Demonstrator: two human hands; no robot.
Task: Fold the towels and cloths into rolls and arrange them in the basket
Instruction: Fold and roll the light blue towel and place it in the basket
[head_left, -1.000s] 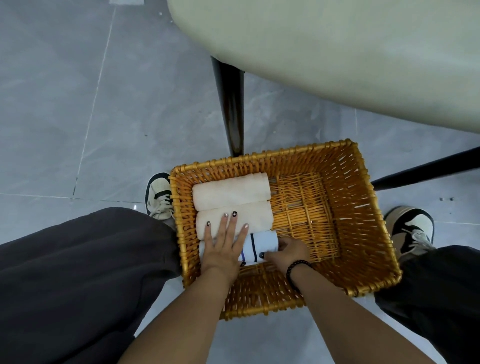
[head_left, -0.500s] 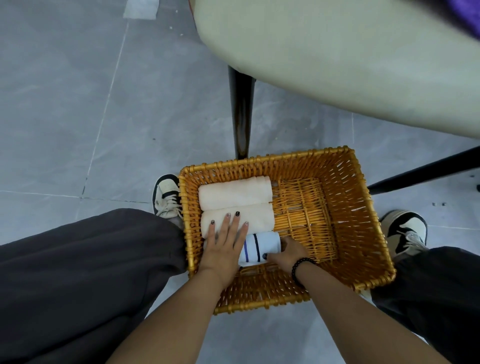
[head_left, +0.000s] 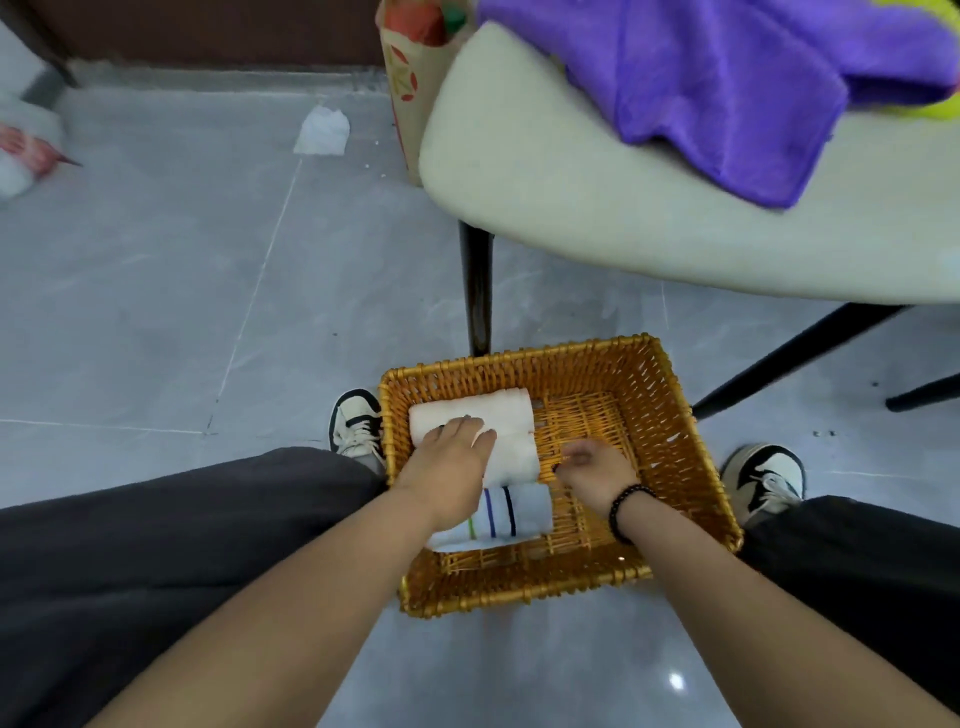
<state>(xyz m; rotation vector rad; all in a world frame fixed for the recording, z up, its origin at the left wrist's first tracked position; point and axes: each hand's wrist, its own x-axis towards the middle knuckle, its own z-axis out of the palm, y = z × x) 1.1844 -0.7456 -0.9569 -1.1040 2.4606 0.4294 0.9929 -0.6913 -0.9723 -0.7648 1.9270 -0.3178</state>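
Observation:
A wicker basket stands on the floor between my feet. Along its left side lie two cream towel rolls and, nearest me, a white roll with blue and green stripes. My left hand rests flat across the cream rolls with its fingers straight. My right hand, a bead bracelet on its wrist, hovers over the bare basket floor beside the rolls, fingers loosely curled and holding nothing. A purple cloth lies unfolded on the pale table, with a yellow cloth at its right edge.
A black table leg stands just behind the basket, and another slants at the right. A paper bag stands by the table. A white scrap lies on the grey tiles. My shoes flank the basket.
The view has tilted up, bringing the table top and purple cloth into sight. My right hand has let go of the striped roll and lifted off it. My left hand has slid further onto the cream rolls.

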